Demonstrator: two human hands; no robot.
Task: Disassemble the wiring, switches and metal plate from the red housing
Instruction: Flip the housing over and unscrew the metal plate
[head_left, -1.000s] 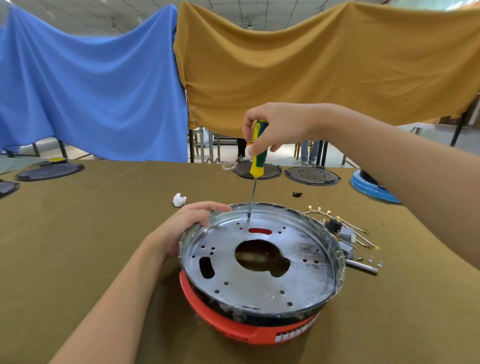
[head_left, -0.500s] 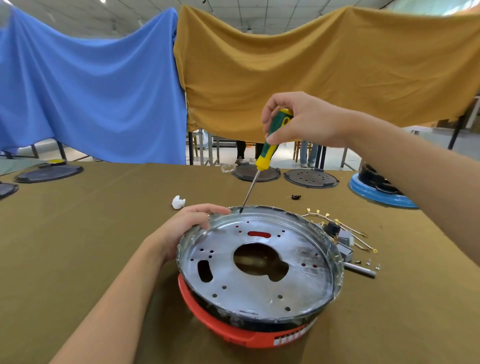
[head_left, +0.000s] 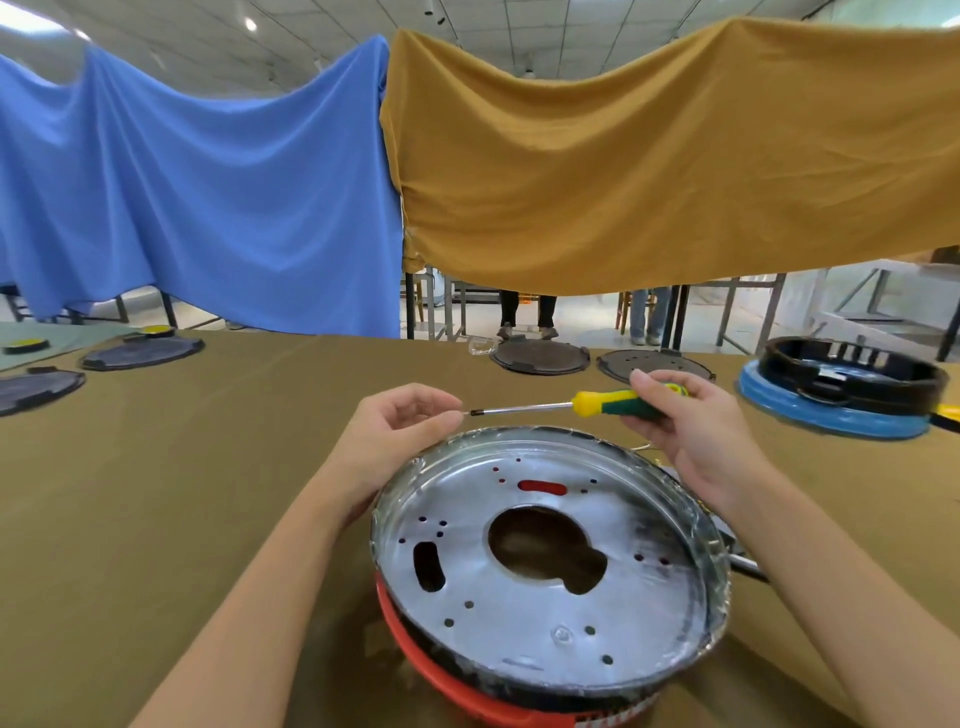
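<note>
Olive cloth-covered tabletop carries red round housing with perforated silver metal plate seated on top. Right hand grips yellow-green-handled screwdriver horizontally; left hand, fingers curled, pinches at its tip.

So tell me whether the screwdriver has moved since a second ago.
Yes. The screwdriver has swung from upright, tip down in the metal plate, to lying sideways above the plate's far rim, tip at the left hand.

Blue cloth and mustard cloth hang behind — blue-rimmed housing far right.
</note>
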